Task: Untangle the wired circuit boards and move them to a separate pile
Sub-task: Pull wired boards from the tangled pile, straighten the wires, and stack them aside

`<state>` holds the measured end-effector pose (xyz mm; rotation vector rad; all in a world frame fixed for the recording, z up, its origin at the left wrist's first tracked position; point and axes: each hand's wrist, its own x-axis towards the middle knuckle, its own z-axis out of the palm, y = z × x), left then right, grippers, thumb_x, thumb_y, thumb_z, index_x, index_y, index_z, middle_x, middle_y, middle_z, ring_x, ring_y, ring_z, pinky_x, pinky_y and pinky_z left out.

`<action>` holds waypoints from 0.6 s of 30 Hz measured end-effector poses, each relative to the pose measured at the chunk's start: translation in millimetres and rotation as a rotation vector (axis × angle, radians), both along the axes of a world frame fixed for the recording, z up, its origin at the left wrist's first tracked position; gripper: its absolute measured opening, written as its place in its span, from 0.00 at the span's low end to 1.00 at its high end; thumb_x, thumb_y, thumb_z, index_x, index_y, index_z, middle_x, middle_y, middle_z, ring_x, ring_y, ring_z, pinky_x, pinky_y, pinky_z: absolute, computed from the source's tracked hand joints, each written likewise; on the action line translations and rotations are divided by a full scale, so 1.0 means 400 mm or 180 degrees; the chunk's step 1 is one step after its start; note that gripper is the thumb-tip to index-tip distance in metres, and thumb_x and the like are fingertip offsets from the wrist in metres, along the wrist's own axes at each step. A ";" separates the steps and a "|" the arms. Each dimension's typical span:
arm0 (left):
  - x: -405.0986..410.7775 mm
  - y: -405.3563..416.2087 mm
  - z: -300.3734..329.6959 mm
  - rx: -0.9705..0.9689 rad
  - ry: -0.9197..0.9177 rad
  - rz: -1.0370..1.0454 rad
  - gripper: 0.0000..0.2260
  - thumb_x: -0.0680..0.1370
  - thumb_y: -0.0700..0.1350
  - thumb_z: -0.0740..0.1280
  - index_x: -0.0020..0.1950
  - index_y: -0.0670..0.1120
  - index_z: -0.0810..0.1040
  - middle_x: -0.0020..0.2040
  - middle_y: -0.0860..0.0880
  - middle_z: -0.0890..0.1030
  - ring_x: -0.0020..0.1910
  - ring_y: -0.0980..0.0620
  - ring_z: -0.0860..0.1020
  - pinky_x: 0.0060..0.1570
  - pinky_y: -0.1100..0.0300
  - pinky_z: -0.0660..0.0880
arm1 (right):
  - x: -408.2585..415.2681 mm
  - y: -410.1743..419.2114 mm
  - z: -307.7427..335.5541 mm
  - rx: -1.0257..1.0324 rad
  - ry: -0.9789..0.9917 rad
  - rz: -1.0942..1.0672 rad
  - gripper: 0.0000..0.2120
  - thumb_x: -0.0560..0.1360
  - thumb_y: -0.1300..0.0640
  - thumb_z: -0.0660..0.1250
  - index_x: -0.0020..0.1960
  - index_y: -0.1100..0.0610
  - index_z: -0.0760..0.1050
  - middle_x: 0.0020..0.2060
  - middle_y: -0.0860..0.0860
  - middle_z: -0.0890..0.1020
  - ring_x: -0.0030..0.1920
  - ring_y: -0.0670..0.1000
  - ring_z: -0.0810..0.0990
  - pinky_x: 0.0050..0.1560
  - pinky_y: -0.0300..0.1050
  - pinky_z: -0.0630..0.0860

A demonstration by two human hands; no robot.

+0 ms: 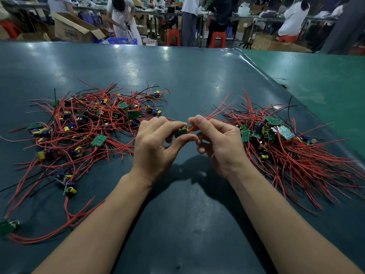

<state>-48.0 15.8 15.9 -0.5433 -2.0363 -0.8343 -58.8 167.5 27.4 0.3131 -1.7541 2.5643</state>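
Observation:
A small green circuit board (pixel 181 132) is held above the table between both hands. My left hand (pixel 156 147) pinches the board between thumb and fingers. My right hand (pixel 219 143) pinches the board's red wires (pixel 215 112), which run up and to the right. A tangled heap of wired boards (pixel 88 123) with red and black leads lies to the left. A second pile of boards (pixel 280 139) with straighter red wires lies to the right.
The work surface is a dark teal mat (pixel 177 76), with a lighter green mat (pixel 316 76) at the right. A loose board (pixel 7 226) lies near the left edge. Behind the table stand several people, cardboard boxes (pixel 73 28) and red stools (pixel 173 36).

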 end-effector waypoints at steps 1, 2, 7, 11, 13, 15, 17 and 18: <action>-0.002 0.000 -0.001 -0.0089 0.0020 0.0078 0.14 0.74 0.53 0.73 0.45 0.42 0.84 0.34 0.47 0.77 0.34 0.46 0.74 0.39 0.49 0.70 | -0.003 -0.001 -0.004 0.0100 0.0025 -0.0215 0.06 0.74 0.57 0.71 0.40 0.58 0.85 0.33 0.52 0.82 0.27 0.45 0.73 0.23 0.36 0.67; -0.005 0.001 -0.002 -0.0178 0.0054 0.0184 0.13 0.74 0.53 0.73 0.43 0.42 0.84 0.33 0.48 0.77 0.34 0.46 0.74 0.38 0.51 0.68 | -0.006 -0.001 -0.008 0.0189 0.0066 -0.0386 0.07 0.75 0.59 0.71 0.40 0.58 0.84 0.32 0.53 0.81 0.26 0.45 0.72 0.23 0.37 0.68; -0.012 0.005 -0.006 -0.0361 0.0158 0.0490 0.14 0.75 0.55 0.73 0.40 0.45 0.84 0.31 0.49 0.78 0.33 0.45 0.74 0.38 0.51 0.67 | -0.023 0.001 -0.018 0.0398 0.0171 -0.0930 0.10 0.73 0.59 0.74 0.33 0.57 0.82 0.21 0.50 0.73 0.21 0.47 0.67 0.24 0.37 0.65; -0.012 0.001 -0.010 -0.0326 0.0105 0.0481 0.14 0.75 0.56 0.73 0.39 0.45 0.83 0.30 0.50 0.77 0.32 0.45 0.73 0.39 0.51 0.66 | -0.027 0.004 -0.019 0.0276 0.0057 -0.0969 0.12 0.72 0.57 0.75 0.31 0.58 0.81 0.22 0.50 0.74 0.21 0.47 0.66 0.23 0.37 0.65; -0.011 0.001 -0.011 -0.0302 0.0078 0.0477 0.14 0.74 0.56 0.74 0.38 0.46 0.84 0.29 0.51 0.76 0.32 0.46 0.72 0.39 0.50 0.67 | -0.032 0.011 -0.012 0.0099 -0.0050 -0.1123 0.13 0.72 0.57 0.75 0.30 0.58 0.81 0.25 0.51 0.77 0.21 0.46 0.67 0.22 0.37 0.64; -0.011 0.002 -0.011 -0.0304 0.0068 0.0462 0.14 0.73 0.56 0.74 0.38 0.46 0.84 0.28 0.51 0.75 0.32 0.46 0.72 0.39 0.50 0.67 | -0.040 0.027 -0.003 -0.0145 -0.0181 -0.1358 0.13 0.73 0.59 0.75 0.30 0.57 0.81 0.26 0.51 0.79 0.22 0.45 0.68 0.21 0.36 0.63; -0.012 0.001 -0.012 -0.0317 0.0070 0.0457 0.14 0.73 0.55 0.75 0.38 0.45 0.84 0.28 0.51 0.75 0.32 0.46 0.71 0.39 0.51 0.66 | -0.048 0.045 0.003 -0.0395 -0.0289 -0.1599 0.13 0.73 0.61 0.75 0.30 0.57 0.81 0.27 0.51 0.80 0.23 0.44 0.69 0.21 0.35 0.63; -0.013 0.001 -0.013 -0.0318 0.0073 0.0461 0.14 0.73 0.55 0.75 0.38 0.45 0.84 0.28 0.51 0.75 0.32 0.46 0.72 0.39 0.51 0.66 | -0.050 0.054 0.003 -0.0469 -0.0305 -0.1713 0.12 0.73 0.62 0.74 0.30 0.57 0.81 0.27 0.51 0.80 0.23 0.44 0.69 0.21 0.35 0.63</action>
